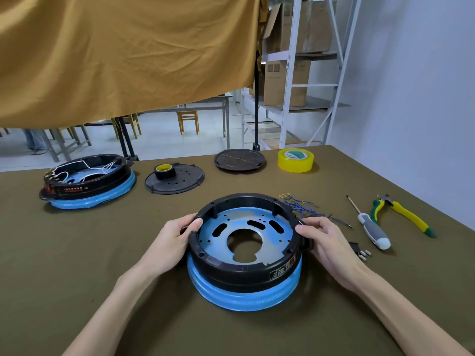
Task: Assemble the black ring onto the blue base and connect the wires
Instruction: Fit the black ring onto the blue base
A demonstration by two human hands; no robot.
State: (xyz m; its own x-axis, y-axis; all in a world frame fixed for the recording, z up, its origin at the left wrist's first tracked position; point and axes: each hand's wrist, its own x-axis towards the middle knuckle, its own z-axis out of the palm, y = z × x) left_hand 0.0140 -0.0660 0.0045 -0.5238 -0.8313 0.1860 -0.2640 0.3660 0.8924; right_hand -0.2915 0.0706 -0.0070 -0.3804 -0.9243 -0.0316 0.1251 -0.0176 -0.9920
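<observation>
The round black plastic ring (244, 263) sits on the round blue metal base (246, 296) on the green bench (77, 253). Its small white label is too tiny to read. The left hand (174, 235) and right hand (323, 240) curl their fingers around the ring's sides. Thin blue wires (305, 209) lie just behind it.

Both forearms bare — left hand (177, 233), right hand (325, 238) seemingly ringless.

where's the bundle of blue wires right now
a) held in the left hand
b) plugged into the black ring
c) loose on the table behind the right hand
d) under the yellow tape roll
c: the blue wires lie loose on the table, just beyond the right hand, which grips the black ring.
</observation>
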